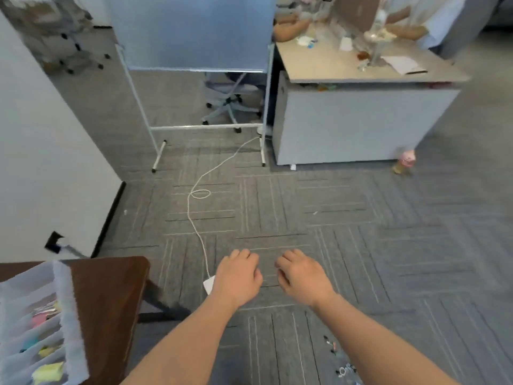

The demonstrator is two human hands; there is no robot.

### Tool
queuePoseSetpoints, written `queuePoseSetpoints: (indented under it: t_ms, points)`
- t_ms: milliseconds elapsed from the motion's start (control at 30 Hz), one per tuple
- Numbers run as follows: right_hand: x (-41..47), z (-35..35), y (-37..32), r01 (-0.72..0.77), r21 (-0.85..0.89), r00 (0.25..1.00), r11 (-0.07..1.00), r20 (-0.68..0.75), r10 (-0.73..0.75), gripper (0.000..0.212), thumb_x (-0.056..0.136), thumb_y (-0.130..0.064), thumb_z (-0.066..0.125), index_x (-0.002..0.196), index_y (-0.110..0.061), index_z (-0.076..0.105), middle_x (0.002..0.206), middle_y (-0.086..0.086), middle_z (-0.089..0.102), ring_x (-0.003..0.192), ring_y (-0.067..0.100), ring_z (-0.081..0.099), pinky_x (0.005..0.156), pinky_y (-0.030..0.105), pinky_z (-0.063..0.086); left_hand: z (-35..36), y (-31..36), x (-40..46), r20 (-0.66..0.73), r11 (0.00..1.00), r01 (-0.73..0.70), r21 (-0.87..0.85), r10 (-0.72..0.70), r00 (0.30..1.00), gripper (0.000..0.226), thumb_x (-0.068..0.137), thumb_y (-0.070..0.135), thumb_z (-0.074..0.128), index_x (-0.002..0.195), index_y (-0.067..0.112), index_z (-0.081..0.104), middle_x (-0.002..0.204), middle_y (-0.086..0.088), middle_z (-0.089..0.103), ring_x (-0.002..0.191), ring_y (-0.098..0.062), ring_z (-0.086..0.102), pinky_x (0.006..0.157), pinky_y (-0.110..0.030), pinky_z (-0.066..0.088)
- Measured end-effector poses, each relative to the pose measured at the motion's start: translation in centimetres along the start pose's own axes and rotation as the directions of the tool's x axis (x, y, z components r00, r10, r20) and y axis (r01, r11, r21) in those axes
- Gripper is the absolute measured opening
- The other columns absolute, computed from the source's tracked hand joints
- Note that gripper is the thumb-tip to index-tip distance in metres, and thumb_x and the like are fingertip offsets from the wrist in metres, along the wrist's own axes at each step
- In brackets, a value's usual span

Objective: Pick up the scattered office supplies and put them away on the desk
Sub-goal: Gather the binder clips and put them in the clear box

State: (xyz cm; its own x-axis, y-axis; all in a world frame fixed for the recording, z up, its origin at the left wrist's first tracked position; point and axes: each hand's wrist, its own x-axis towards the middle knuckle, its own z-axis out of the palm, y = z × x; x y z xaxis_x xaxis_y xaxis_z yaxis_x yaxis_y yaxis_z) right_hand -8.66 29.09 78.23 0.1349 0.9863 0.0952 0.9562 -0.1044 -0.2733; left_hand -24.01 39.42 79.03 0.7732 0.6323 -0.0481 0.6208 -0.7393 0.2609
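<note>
Small supplies (340, 359) scattered on carpet (416, 245), orientation unclear; hands (238, 276) empty.

Small office supplies (337, 357) lie scattered on the grey carpet at the lower right of the view, beside the right forearm: dark clips, a pinkish piece and a white ring-shaped bit, too blurred to name further. On the brown desk (111, 287) at the lower left, a clear plastic organiser (65, 301) holds yellow, pink and blue sticky notes (47, 370).
</note>
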Motion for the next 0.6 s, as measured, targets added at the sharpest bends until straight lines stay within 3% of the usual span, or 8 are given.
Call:
queuePoseSetpoints:
  t_ms: [233,400,600]
  points:
    - [-19.6,-1.0,11.4,-0.441,-0.011,0.897,0.897,0.027,0.442,0.011,0.075,-0.024,0.065,0.084,-0.018,0.064,0.08,-0.002,0.059,0.078,0.022,0.059,0.049,0.031,0.046,8.9,17.7,1.3,0.193,0.954,-0.297,-0.032,0.297,0.935,0.021,0.086,0.029,0.046,0.096,0.015,0.057,0.098,-0.003,0.057,0.098,-0.025,0.051,0.077,-0.037,0.043]
    - [-31.7,2.3,18.1,-0.61,0.061,0.792,0.79,0.081,0.605,0.016,0.087,-0.022,0.055,0.098,-0.016,0.063,0.097,0.002,0.061,0.096,0.024,0.056,0.062,0.032,0.044,18.1,27.0,0.2,0.302,0.93,-0.362,-0.059,0.362,0.882,0.025,0.09,0.031,0.043,0.108,0.018,0.055,0.106,0.001,0.056,0.102,-0.021,0.048,0.081,-0.033,0.043]
    - [-43.1,13.2,26.3,-0.807,0.073,0.587,0.586,0.215,0.781,0.036,0.095,-0.025,0.044,0.13,-0.024,0.049,0.128,-0.003,0.051,0.12,0.017,0.043,0.081,0.035,0.048,34.0,30.6,-0.3,0.477,0.927,-0.366,-0.078,0.357,0.803,0.03,0.095,0.026,0.038,0.121,0.017,0.05,0.115,-0.001,0.054,0.109,-0.02,0.046,0.085,-0.033,0.045]
